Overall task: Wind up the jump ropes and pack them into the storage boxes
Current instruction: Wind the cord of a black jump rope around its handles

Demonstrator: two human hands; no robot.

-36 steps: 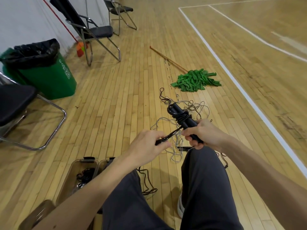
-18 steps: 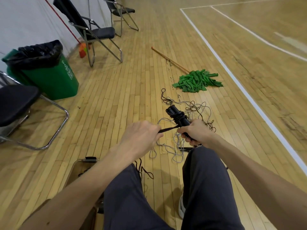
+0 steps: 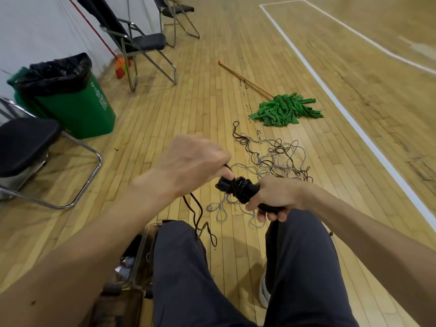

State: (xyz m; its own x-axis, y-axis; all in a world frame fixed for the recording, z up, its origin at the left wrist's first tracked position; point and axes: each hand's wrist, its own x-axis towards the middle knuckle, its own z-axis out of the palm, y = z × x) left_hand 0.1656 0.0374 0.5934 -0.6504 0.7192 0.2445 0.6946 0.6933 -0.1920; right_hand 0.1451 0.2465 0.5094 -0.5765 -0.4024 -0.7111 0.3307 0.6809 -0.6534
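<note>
My right hand [image 3: 277, 198] grips the two black handles of a jump rope [image 3: 238, 188], with black cord wound around them. Just above and left of the bundle, my left hand [image 3: 191, 161] pinches the loose black cord, and the free tail [image 3: 200, 220] hangs down toward my left knee. A tangle of grey and dark jump ropes [image 3: 271, 159] lies on the wooden floor beyond my hands. By my left leg, a clear storage box [image 3: 144, 253] stands low on the floor, partly hidden, with dark items inside.
A green mop [image 3: 285, 110] with a wooden pole lies on the floor ahead. A green bin [image 3: 77, 107] with a black liner stands at the left. Folding chairs stand at the near left [image 3: 28, 147] and farther back [image 3: 139, 41]. A white court line [image 3: 354, 119] runs along the right.
My left hand has lifted the cord up and over the handles, from low left to above the bundle. The right hand has turned the handles to point left. More cord is wound on.
</note>
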